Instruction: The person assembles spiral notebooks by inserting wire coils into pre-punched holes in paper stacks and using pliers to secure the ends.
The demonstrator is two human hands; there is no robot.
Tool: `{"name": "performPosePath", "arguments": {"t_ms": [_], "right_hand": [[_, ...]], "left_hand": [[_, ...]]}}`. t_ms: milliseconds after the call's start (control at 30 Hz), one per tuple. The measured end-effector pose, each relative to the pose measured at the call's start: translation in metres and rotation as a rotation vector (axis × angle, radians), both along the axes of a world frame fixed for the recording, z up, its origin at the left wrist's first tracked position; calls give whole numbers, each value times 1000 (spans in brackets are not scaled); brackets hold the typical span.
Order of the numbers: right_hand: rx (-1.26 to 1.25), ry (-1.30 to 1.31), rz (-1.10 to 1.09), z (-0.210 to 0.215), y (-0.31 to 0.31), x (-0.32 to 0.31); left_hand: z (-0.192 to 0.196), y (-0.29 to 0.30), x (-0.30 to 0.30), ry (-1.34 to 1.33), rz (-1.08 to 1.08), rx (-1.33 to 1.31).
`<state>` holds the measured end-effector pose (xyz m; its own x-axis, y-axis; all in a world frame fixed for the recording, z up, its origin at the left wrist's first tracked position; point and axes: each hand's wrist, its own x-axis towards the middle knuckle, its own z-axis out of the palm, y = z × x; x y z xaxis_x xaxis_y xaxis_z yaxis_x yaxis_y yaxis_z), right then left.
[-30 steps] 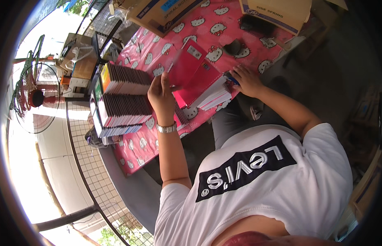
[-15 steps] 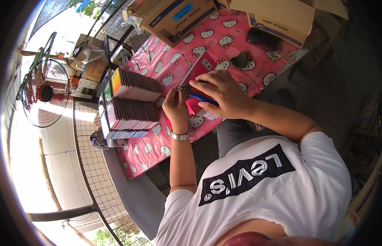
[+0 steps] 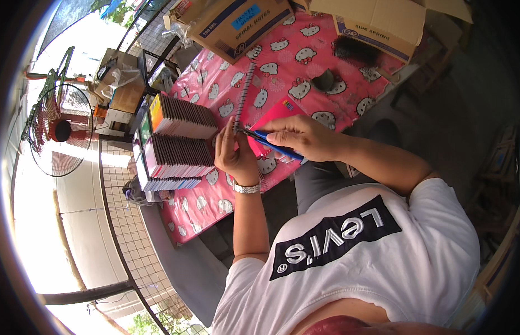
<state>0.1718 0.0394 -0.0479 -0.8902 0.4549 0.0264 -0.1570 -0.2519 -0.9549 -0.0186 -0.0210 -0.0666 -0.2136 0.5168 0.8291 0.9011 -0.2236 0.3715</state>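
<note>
A table under a pink cartoon-cat tablecloth [image 3: 304, 58] filled the view, stacked rows of notebooks [image 3: 176, 148] at its left. The left hand [image 3: 233, 156] was closed around the lower end of a red spiral-bound notebook [image 3: 274, 114]; beside it, the right hand [image 3: 302, 137] gripped blue-handled pliers [image 3: 271, 144] at the wire coil.

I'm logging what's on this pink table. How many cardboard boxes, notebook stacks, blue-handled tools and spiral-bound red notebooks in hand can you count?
Cardboard boxes: 2
Notebook stacks: 2, with more flat ones beneath
Blue-handled tool, held in the right hand: 1
Spiral-bound red notebook, steadied by the left hand: 1
Total: 6
</note>
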Motion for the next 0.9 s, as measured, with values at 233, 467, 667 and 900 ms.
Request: {"name": "performPosePath", "arguments": {"t_ms": [233,467,667,900], "right_hand": [[862,-96,-804,-114,74,21],[1204,-509,-692,-232,94,36],[1262,-1076,-1130,-233,237,93],[1597,-1177,-737,-234,263,130]], "left_hand": [[-49,-68,-80,-1159,3,65],[-155,-127,-106,-1099,405,-172],[-178,-134,-111,-812,532,-315],[-131,-109,-87,-302,630,-363]]}}
